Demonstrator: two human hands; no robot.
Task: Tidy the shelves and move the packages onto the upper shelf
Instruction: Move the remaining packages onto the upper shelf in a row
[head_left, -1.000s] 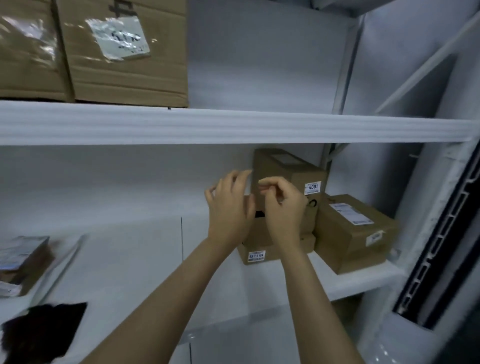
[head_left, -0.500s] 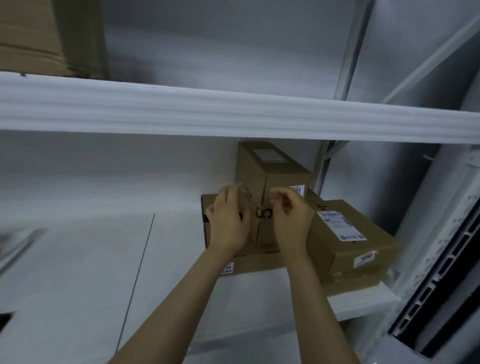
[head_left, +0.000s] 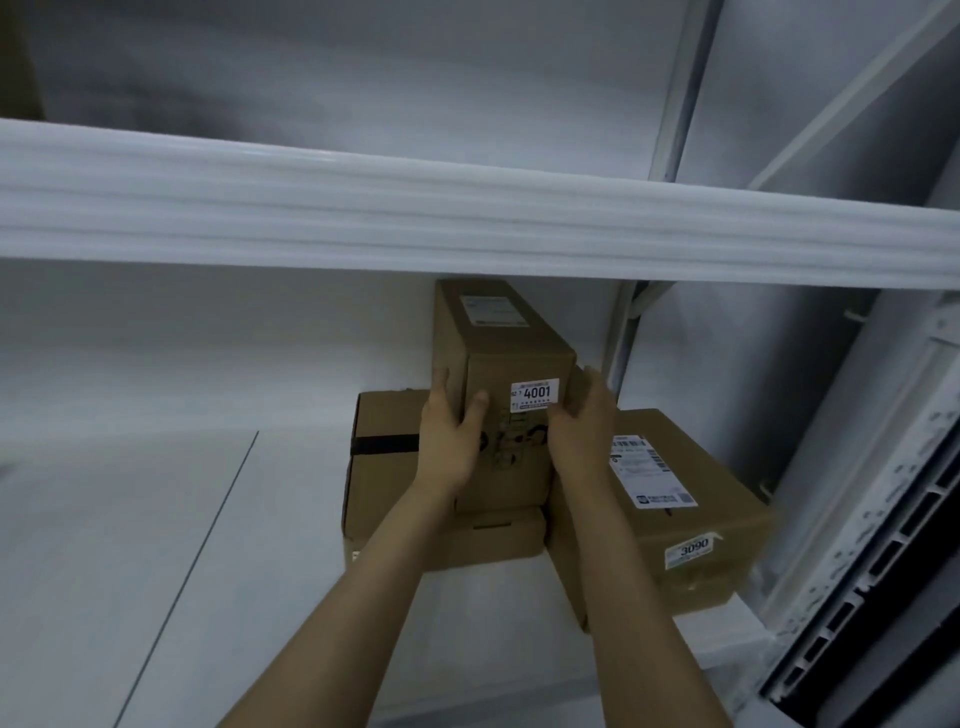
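A tall brown cardboard box (head_left: 506, 358) with a white "4001" sticker stands on a flatter brown box (head_left: 384, 467) on the lower shelf (head_left: 291, 582). My left hand (head_left: 449, 436) grips the tall box's left front corner, thumb on its front face. My right hand (head_left: 582, 426) holds its right side, fingers wrapped round the right edge. A third brown box (head_left: 691, 525) marked "3090" lies to the right, touching the stack. The upper shelf's white front edge (head_left: 467, 218) runs across the view above the boxes.
A white upright post (head_left: 675, 88) and a diagonal brace (head_left: 841, 98) stand at the back right. A white frame with a dark slotted panel (head_left: 883, 597) closes the right side. A corner of a brown box (head_left: 18, 57) shows on the upper shelf at far left.
Both hands have reached forward and taken hold of the tall "4001" box on either side. The view has shifted closer and to the right, so the left boxes dropped out of sight.
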